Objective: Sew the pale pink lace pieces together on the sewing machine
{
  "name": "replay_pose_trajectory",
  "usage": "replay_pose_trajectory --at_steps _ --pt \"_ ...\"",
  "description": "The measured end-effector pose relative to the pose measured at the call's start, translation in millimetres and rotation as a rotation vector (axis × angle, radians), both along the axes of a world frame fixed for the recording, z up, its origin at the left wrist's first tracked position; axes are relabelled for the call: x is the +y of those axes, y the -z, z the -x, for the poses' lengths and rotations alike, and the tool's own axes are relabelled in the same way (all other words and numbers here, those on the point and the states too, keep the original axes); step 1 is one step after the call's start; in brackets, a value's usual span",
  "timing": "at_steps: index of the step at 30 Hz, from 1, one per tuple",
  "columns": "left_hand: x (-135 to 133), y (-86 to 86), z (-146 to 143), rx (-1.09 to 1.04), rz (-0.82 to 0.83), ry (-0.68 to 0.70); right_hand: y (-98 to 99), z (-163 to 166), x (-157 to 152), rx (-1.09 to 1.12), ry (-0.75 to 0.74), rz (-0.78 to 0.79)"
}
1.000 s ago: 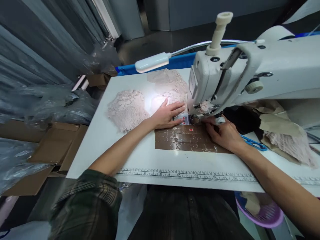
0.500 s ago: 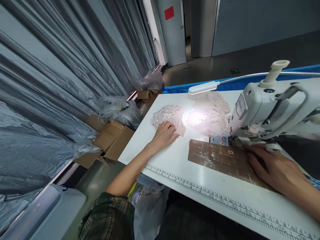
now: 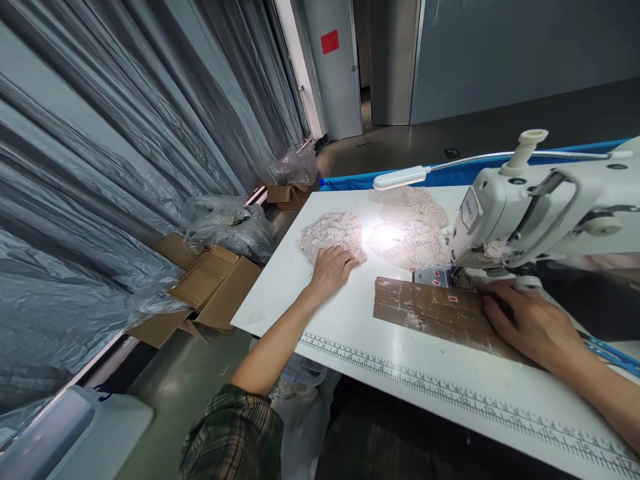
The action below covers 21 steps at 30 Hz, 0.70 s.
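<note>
My left hand (image 3: 332, 271) lies on the near edge of a pale pink lace piece (image 3: 334, 233), fingers resting on it and thumb apart. My right hand (image 3: 533, 323) rests by the needle area of a white sewing machine (image 3: 500, 200), over the right part of a brown taped strip (image 3: 430, 313) on the tabletop. Its thumb and forefinger are apart; its other fingertips are partly hidden by the machine. More pale lace (image 3: 417, 243) lies left of the machine head, partly washed out by light.
A white lamp (image 3: 400, 178) on a flexible neck shines over the white table (image 3: 280, 287). A printed ruler (image 3: 420, 383) runs along the front edge. Blue scissors-like handles (image 3: 613, 353) lie right of my wrist. Cardboard boxes (image 3: 227, 293) and clear plastic stand on the floor at left.
The view has shifted slightly, so the machine and right hand appear farther left. My left hand stays at the lace, its fingers drawn a little closer together. The lace pieces keep their places.
</note>
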<state>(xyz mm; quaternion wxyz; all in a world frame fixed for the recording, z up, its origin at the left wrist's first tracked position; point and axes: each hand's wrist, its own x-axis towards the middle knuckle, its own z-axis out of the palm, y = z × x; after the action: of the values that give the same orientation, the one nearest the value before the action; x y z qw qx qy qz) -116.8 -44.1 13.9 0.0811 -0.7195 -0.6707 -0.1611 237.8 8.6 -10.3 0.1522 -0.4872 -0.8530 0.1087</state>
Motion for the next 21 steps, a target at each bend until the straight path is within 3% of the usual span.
replay_pose_trajectory --at_steps 8,13,15,21 --pt "-4.4 -1.0 16.0 -0.069 -0.133 -0.077 6.3 1.6 3.4 0.014 0.026 -0.078" --pt "-7.7 -10.0 7.5 -0.144 -0.194 -0.061 14.2 2.9 10.1 0.046 0.06 -0.134" --pt "-11.3 -16.4 -5.3 -0.257 -0.188 0.039 12.4 4.2 9.7 0.058 0.044 -0.132" --pt "-33.6 -24.9 -76.2 -0.418 0.235 0.502 3.8 9.3 6.3 0.109 0.043 -0.124"
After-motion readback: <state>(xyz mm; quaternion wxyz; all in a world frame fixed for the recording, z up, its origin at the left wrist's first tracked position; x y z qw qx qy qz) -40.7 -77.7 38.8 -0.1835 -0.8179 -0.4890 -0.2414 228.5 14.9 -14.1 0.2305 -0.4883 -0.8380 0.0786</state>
